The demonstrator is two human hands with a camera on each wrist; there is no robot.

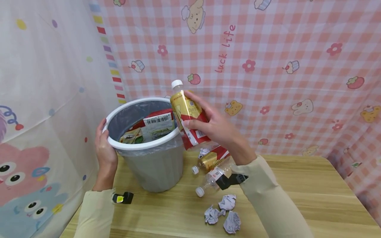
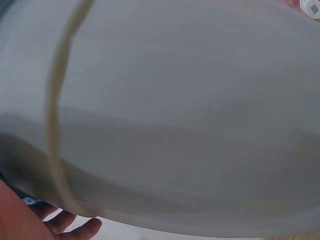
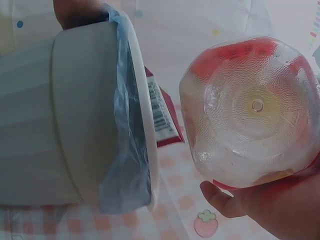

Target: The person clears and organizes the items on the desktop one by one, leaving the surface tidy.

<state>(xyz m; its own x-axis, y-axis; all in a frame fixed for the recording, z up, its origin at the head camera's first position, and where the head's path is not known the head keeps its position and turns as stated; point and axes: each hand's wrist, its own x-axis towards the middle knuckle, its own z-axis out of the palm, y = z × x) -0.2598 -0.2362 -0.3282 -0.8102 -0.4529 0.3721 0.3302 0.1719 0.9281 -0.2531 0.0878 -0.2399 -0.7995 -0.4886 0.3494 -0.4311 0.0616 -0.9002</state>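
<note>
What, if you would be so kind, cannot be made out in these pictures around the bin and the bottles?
- Left wrist view: the grey plastic bin with white rim fills the frame, hiding the table.
- Head view: the bin wall hides its lower contents.
- Head view: the right hand covers part of the red-and-yellow-labelled plastic bottle.

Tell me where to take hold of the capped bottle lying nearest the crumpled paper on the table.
Take the lying bottle round its clear middle, coming from above with the grip across its width. It lies on its side with the white cap toward the bin, and a second bottle lies close behind it, so the near side and the top are free. The right hand already holds a bottle.
</note>
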